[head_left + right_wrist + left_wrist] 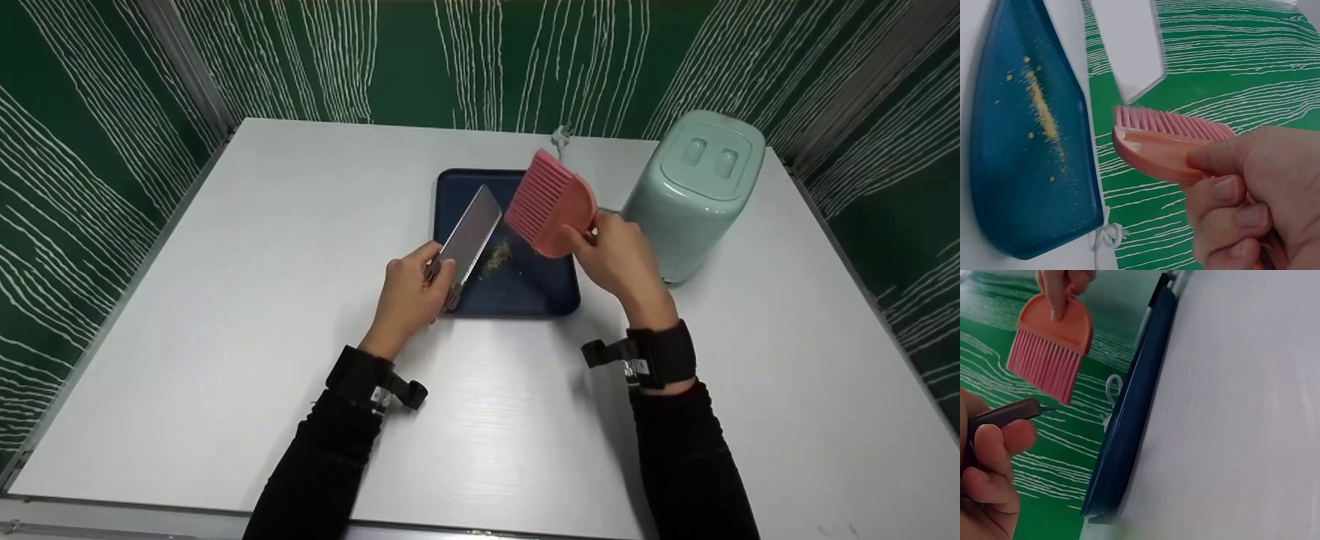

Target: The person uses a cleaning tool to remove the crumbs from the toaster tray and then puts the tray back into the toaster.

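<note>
My left hand [411, 294] grips one end of a thin, flat metal crumb tray [472, 229], held tilted over the dark blue tray [546, 289]. In the left wrist view, it is seen nearly edge-on beside the curled fingers [995, 464]. My right hand [619, 255] pinches a small orange hand brush [571, 217] by its back, thumb on the flat face. Its pink bristles [538, 191] point toward the metal piece, close to its upper edge. Beneath them, yellowish crumbs [1044, 115] lie scattered in a streak on the blue tray.
A mint-green toaster [694, 195] stands on the white table [247, 300], right behind my right hand. A white plug and cord [560, 139] lie at the back edge, behind the blue tray. Green walls with white streaks [480, 67] surround the table.
</note>
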The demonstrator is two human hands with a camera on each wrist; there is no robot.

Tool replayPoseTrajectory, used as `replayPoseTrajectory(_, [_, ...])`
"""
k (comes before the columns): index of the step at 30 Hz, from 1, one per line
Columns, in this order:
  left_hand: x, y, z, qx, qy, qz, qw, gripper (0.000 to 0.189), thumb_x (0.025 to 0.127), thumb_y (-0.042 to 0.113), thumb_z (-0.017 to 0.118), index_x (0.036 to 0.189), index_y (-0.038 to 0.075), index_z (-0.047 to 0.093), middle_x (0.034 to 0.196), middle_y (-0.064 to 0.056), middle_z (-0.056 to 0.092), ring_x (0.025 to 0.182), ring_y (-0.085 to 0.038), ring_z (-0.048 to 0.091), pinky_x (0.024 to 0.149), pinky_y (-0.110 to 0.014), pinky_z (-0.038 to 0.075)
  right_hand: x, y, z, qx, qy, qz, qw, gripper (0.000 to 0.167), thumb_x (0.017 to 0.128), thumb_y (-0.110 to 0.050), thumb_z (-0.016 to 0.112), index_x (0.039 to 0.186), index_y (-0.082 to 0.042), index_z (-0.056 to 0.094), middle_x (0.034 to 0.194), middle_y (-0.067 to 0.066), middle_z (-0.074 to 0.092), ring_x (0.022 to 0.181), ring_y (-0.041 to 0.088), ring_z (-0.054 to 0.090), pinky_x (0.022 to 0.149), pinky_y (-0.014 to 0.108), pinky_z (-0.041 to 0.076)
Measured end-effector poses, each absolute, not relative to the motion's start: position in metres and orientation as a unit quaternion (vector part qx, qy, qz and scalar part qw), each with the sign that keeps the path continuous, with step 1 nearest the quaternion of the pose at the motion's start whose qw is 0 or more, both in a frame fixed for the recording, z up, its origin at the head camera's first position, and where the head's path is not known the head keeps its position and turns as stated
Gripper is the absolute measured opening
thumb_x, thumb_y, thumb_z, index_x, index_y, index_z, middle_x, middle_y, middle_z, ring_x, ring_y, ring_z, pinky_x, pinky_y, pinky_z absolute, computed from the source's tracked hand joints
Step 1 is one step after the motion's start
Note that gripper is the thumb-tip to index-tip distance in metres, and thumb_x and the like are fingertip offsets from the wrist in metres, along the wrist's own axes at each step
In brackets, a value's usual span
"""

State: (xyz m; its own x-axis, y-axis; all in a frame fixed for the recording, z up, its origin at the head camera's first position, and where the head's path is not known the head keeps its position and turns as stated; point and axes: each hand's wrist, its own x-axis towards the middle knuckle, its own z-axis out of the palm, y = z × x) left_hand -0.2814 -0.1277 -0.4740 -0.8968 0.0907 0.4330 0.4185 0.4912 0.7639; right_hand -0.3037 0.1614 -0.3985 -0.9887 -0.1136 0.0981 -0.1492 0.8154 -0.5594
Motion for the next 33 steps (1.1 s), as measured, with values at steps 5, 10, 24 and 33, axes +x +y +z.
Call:
replayPoseTrajectory(5, [-0.281,-0.127,-0.475,-0.151,-0.858,-0.456,0.181,0.016,0.104,0.014,0.061,0.090,0.005,0.064,0.062,0.008,0.040,0.054,-0.011,0.040,0.054,-0.027,0.029,-0.300,0.159,-0.392,0.127,-0.935,0.331,-0.006,0.043,0.110,-0.044,0.061,0.127,-0.006,0.071,0.074,0.001,0.054,0.061,0.014,0.039,0.063,0.033,0.033])
replayPoseTrajectory(10, [-0.280,-0.126,-0.475,-0.160,-0.863,-0.441,0.186,0.017,0.104,0.012,0.061,0.089,0.005,0.063,0.064,0.006,0.042,0.056,-0.011,0.038,0.054,-0.025,0.028,-0.297,0.152,-0.391,0.186,-0.922,0.332,-0.068,0.037,0.109,-0.039,0.064,0.121,-0.006,0.073,0.077,0.000,0.055,0.064,0.013,0.045,0.064,0.030,0.037])
replayPoseTrajectory(24, [-0.279,-0.124,-0.474,-0.165,-0.867,-0.428,0.194,0.016,0.103,0.011,0.061,0.092,0.003,0.066,0.065,0.004,0.047,0.059,-0.013,0.043,0.054,-0.026,0.032,-0.307,0.149,-0.413,0.156,-0.946,0.280,-0.042,0.037,0.109,-0.036,0.064,0.122,-0.002,0.073,0.096,0.013,0.074,0.076,0.022,0.055,0.070,0.036,0.038])
replayPoseTrajectory(33, [-0.278,-0.124,-0.475,-0.177,-0.867,-0.426,0.190,0.016,0.103,0.012,0.061,0.090,0.003,0.065,0.063,0.007,0.038,0.057,-0.012,0.036,0.055,-0.027,0.027,-0.313,0.152,-0.422,0.093,-0.963,0.251,0.029,0.042,0.111,-0.036,0.060,0.133,-0.001,0.069,0.113,0.020,0.079,0.090,0.034,0.074,0.075,0.046,0.052])
